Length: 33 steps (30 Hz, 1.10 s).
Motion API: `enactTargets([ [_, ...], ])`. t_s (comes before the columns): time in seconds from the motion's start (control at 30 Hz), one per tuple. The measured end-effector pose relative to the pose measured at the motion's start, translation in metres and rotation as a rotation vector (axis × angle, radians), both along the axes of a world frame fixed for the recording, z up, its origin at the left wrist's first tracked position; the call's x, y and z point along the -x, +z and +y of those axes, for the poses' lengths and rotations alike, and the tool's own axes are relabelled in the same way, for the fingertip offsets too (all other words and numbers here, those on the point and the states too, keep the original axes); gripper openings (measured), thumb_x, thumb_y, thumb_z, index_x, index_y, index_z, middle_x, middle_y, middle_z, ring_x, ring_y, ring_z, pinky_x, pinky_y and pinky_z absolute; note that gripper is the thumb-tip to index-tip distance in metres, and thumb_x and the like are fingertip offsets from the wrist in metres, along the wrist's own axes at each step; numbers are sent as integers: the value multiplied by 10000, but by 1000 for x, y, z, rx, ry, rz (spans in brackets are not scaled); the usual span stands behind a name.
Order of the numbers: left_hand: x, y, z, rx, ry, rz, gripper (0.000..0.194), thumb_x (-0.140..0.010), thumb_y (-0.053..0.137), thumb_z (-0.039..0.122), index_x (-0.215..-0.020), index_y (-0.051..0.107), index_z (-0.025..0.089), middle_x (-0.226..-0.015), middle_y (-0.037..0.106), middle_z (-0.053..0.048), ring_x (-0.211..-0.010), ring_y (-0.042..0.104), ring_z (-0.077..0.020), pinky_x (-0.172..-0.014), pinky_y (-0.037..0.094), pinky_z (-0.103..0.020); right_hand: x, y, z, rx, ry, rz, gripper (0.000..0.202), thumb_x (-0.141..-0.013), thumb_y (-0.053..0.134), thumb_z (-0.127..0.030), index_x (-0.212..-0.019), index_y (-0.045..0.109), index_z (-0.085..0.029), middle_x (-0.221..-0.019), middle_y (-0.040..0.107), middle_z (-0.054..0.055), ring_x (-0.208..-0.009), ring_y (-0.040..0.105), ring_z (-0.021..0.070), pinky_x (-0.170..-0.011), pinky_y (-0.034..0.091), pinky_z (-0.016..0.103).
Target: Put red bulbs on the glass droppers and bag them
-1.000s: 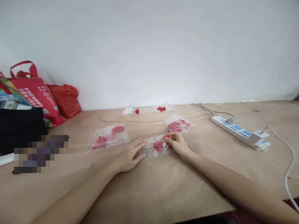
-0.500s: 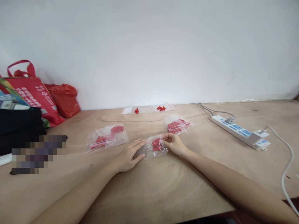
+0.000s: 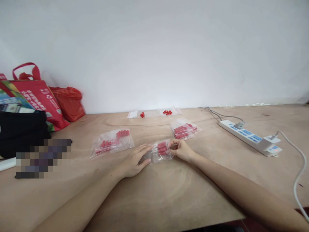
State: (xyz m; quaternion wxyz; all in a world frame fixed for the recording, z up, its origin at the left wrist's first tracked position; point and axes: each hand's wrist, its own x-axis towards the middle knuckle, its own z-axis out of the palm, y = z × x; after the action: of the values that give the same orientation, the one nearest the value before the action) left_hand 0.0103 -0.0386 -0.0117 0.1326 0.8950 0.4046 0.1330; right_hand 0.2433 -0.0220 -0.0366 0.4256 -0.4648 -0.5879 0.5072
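A clear plastic zip bag [image 3: 155, 158] lies on the table in front of me, with several red-bulbed droppers [image 3: 162, 148] inside. My left hand [image 3: 135, 161] rests over the bag's left end, fingers stretched out and thumb apart, covering part of it. At the right end, my right hand [image 3: 181, 149] pinches the bag's edge between thumb and fingers. Behind on the left lie overlapping bags of red-bulbed droppers [image 3: 112, 143]. More filled bags [image 3: 184, 129] lie just beyond my right hand.
Near the wall are a bag of thin clear tubes [image 3: 151, 113] and loose red bulbs [image 3: 167, 112]. A white power strip [image 3: 246, 135] with plugs and cables occupies the right. On the left stand a red shopping bag [image 3: 40, 96], a red plastic bag [image 3: 69, 103] and black cloth [image 3: 24, 132].
My right fingers have shifted slightly at the bag's right edge, and the plastic there looks pulled in closer around the red bulbs. My left hand stays in place. The view has turned slightly left.
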Motion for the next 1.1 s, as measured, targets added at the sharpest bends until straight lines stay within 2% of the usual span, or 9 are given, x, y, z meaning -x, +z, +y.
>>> enactTargets([
  [0.1,0,-1,0,-12,4,2,462,-845,413,322,-1289,337,219,-1327,395,-48,-1247,304,-208,-1016,290,-376,0,-1,1,-39,-29,29,353,-446,751,-279,-667,498,-169,-609,541,-40,-499,475,69,-491,400,205],
  [0.23,0,-1,0,-11,9,1,451,-846,413,320,-1279,349,212,-1324,399,-51,-1246,307,-207,-1017,287,-376,-1,-1,1,-104,22,-70,267,-534,712,-292,-641,506,-160,-589,522,-38,-483,451,58,-480,387,195],
  [0.43,0,0,0,-4,16,14,459,-847,411,324,-1281,344,194,-1327,393,-62,-1250,298,-206,-1022,280,-375,-2,0,-1,-82,116,-90,231,-620,651,-337,-630,516,-150,-551,513,-33,-469,437,59,-452,348,185],
  [0.63,0,0,0,-13,13,10,447,-850,408,314,-1276,350,191,-1319,402,-62,-1246,306,-203,-1023,284,-370,-4,3,-4,-130,108,-228,166,-637,630,-285,-625,527,-155,-567,524,-29,-484,447,66,-463,346,186],
  [0.77,-1,0,0,-19,7,3,444,-848,412,315,-1271,358,190,-1316,405,-61,-1244,310,-203,-1022,290,-367,-2,10,-11,-248,77,-369,111,-679,582,-237,-633,520,-157,-554,511,-34,-477,425,63,-459,333,179],
  [0.87,-1,1,-1,-22,11,5,445,-848,414,312,-1271,361,186,-1317,405,-63,-1243,311,-206,-1022,289,-373,0,13,-15,-302,72,-397,85,-706,544,-212,-654,498,-164,-594,530,-28,-492,443,65,-466,346,178],
  [0.97,-1,0,0,-31,12,9,442,-848,414,315,-1268,365,186,-1314,410,-64,-1241,317,-207,-1019,293,-377,1,15,-18,-272,56,-383,75,-713,538,-212,-674,489,-170,-605,536,-29,-464,445,60,-440,338,174],
  [1.1,0,-1,0,-45,9,16,447,-847,414,316,-1272,359,187,-1314,410,-68,-1240,321,-206,-1013,302,-378,0,16,-19,-177,24,-383,43,-711,543,-202,-723,512,-174,-504,505,-52,-388,432,58,-393,317,169],
])
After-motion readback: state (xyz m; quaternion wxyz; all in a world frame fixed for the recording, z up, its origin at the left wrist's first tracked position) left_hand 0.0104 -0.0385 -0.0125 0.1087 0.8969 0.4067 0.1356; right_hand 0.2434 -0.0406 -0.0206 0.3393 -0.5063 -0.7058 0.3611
